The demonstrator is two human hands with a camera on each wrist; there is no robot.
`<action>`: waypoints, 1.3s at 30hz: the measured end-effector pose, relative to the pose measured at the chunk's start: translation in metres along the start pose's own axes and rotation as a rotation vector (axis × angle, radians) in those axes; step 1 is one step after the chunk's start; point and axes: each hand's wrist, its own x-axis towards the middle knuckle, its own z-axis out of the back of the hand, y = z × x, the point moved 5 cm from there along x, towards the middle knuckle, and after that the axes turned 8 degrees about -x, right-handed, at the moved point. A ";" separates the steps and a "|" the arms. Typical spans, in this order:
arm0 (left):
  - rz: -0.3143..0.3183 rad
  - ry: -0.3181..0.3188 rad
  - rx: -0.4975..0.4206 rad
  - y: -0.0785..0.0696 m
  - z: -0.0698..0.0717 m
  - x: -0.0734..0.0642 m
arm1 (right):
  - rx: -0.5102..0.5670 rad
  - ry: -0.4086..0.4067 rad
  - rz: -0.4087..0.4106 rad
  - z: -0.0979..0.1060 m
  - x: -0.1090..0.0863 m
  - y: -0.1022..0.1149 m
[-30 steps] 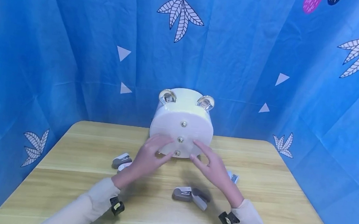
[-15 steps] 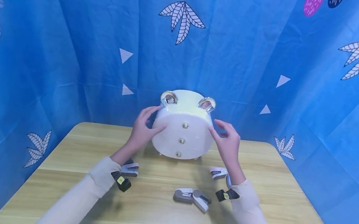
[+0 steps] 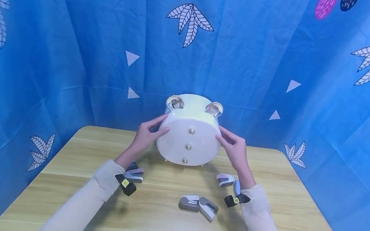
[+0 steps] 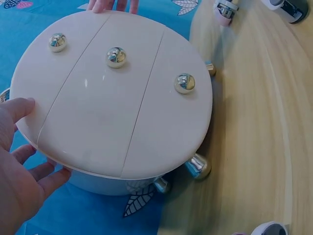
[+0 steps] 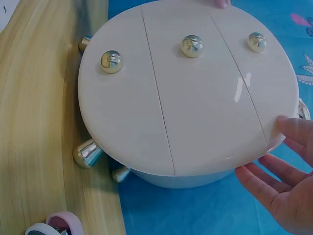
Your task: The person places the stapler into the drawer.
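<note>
A white rounded drawer box (image 3: 173,144) with round gold knobs and two shiny ear shapes stands at the table's back edge. Two seams (image 4: 142,105) split its front into three drawers, all flush in the left wrist view. My left hand (image 3: 143,135) grips the box's left side, thumb on the front face and fingers round the edge. On the opposite side, my right hand (image 3: 237,152) holds it the same way, its thumb (image 5: 293,128) near the front rim. Gold feet (image 5: 87,152) show under the box. Its back is hidden.
Two grey-and-white mini staplers, one (image 3: 189,203) beside the other (image 3: 208,208), lie at the table's middle. A pinkish stapler (image 3: 225,179) and a blue one (image 3: 236,188) sit by my right wrist. Another stapler (image 3: 134,175) is by my left. Blue cloth (image 3: 189,67) hangs behind.
Both hands have moved from in front of the box out to its two sides and closed in on it. The box stays in place; the head view has shifted slightly.
</note>
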 end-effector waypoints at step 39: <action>0.089 0.061 -0.021 -0.045 0.006 0.063 | 0.128 0.227 -0.132 -0.012 -0.031 0.025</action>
